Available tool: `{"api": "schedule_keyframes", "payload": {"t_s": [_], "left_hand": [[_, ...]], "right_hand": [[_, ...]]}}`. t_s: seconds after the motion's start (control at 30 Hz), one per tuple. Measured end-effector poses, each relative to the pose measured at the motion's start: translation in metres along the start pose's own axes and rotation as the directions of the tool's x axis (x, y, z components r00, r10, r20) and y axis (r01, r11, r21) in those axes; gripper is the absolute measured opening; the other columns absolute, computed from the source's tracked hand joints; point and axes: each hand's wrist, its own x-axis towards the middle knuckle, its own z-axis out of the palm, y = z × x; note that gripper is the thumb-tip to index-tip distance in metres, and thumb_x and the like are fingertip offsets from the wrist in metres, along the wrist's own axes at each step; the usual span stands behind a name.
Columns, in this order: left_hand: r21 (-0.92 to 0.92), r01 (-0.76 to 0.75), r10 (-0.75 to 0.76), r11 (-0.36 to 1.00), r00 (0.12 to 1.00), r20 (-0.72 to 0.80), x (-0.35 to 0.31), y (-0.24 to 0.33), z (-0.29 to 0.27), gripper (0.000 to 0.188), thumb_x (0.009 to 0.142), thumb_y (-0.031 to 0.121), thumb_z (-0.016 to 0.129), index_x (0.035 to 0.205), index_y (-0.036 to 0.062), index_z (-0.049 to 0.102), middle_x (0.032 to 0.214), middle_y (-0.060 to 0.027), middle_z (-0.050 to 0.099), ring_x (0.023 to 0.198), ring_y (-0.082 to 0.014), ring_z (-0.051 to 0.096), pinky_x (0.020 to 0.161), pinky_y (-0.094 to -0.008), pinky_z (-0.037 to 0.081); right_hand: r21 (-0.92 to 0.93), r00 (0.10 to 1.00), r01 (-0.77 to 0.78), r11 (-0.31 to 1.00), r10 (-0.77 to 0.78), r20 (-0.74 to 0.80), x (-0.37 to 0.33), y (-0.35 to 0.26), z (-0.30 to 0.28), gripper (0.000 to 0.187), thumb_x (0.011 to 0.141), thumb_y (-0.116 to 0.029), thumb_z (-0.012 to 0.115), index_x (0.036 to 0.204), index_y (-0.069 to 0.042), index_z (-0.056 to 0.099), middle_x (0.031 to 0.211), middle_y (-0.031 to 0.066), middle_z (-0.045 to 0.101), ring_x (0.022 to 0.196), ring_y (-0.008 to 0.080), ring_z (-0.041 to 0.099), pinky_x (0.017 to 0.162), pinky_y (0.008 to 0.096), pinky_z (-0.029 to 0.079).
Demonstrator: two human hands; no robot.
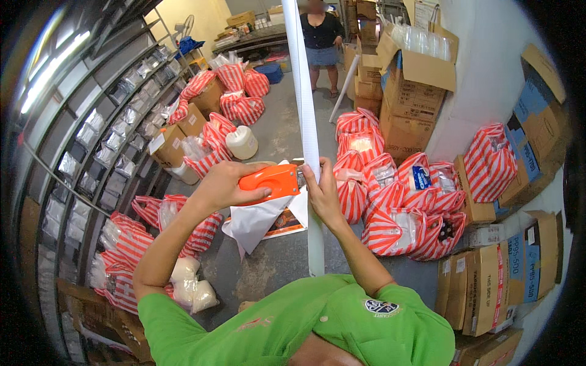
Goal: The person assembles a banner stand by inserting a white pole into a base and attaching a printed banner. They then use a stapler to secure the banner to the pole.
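Note:
My left hand is closed round an orange hand tool, stapler-like in shape, with metal at its right end. That end lies close against a long white pole or strip standing upright in front of me. My right hand grips the pole from the right, its thumb near the tool's end. Beneath the tool hangs a white sheet, partly folded. Its dark and orange printed part shows next to the pole. The tool and my fingers hide the sheet's upper edge.
Red-and-white striped bags stand in groups on both sides. Packed metal shelves line the left, and cardboard boxes the right. A white jug stands left of the pole. Another person stands at the back.

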Motion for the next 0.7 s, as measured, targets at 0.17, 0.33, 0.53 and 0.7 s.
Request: {"api": "schedule_keyframes", "payload": {"t_s": [0.17, 0.33, 0.53, 0.7], "left_hand": [[-0.001, -0.001, 0.001, 1.000, 0.995, -0.103, -0.007, -0.013, 0.004, 0.055, 0.078, 0.039, 0.076, 0.125, 0.0114, 0.067, 0.090, -0.0185, 0.071, 0.081, -0.0324, 0.071, 0.076, -0.0380, 0.055], [-0.044, 0.046, -0.054, 0.998, 0.979, -0.196, -0.021, -0.024, 0.007, 0.054, 0.077, 0.039, 0.076, 0.123, 0.0122, 0.068, 0.086, -0.0185, 0.071, 0.077, -0.0332, 0.070, 0.073, -0.0380, 0.055], [0.079, 0.222, -0.189, 0.972, 0.934, -0.303, 0.003, -0.024, 0.043, 0.057, 0.076, 0.047, 0.075, 0.120, 0.0115, 0.069, 0.097, -0.0153, 0.073, 0.083, -0.0324, 0.071, 0.076, -0.0400, 0.056], [0.096, 0.243, -0.174, 0.965, 0.872, -0.457, 0.030, -0.022, 0.090, 0.055, 0.076, 0.053, 0.072, 0.114, 0.0128, 0.072, 0.094, -0.0137, 0.073, 0.081, -0.0317, 0.071, 0.072, -0.0402, 0.056]], "right_hand": [[-0.046, 0.999, 0.035, 0.998, -0.036, -0.011, 0.002, -0.017, 0.003, 0.047, 0.101, -0.039, 0.054, 0.118, 0.004, 0.047, 0.095, 0.0200, 0.060, 0.086, 0.0303, 0.060, 0.078, 0.0412, 0.046], [-0.120, 0.993, 0.103, 0.987, -0.110, -0.051, 0.010, -0.018, -0.005, 0.051, 0.101, -0.043, 0.054, 0.117, 0.005, 0.048, 0.089, 0.0203, 0.061, 0.080, 0.0288, 0.061, 0.073, 0.0405, 0.047], [-0.178, 0.990, 0.131, 0.975, -0.119, 0.080, 0.018, -0.030, 0.003, 0.044, 0.103, -0.038, 0.052, 0.116, 0.004, 0.048, 0.080, 0.0208, 0.062, 0.073, 0.0336, 0.063, 0.066, 0.0420, 0.047], [-0.448, 0.984, 0.156, 0.880, -0.098, 0.148, 0.025, -0.025, -0.007, 0.038, 0.101, -0.033, 0.054, 0.114, 0.003, 0.048, 0.081, 0.0257, 0.064, 0.074, 0.0427, 0.064, 0.064, 0.0489, 0.048]]}}
